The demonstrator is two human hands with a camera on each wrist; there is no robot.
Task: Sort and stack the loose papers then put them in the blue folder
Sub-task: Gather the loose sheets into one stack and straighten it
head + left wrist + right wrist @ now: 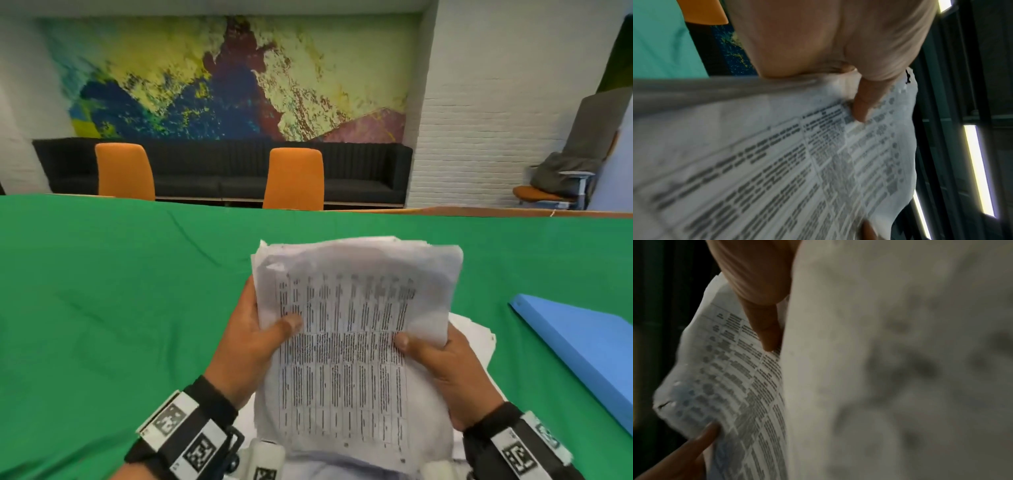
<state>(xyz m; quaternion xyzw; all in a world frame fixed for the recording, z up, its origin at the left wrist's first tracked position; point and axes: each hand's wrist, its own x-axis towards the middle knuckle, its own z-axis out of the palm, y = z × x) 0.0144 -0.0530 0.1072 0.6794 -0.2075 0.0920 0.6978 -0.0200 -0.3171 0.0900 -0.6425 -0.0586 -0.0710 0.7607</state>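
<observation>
I hold a stack of white papers (356,308) printed with tables upright above the green table, its top bowing toward me. My left hand (250,339) grips the stack's left edge, thumb on the front sheet. My right hand (442,359) grips the right edge, thumb on the front too. More loose white sheets (479,335) lie on the table behind and under the stack. The blue folder (582,346) lies shut on the table at the right. In the left wrist view my thumb (865,104) presses the printed sheet (777,162). In the right wrist view my thumb (764,331) lies on the papers (740,378).
A green cloth (120,291) covers the table. Two orange chairs (294,178) stand at its far side before a black sofa (222,168). Another chair with grey fabric on it (561,178) stands at the far right.
</observation>
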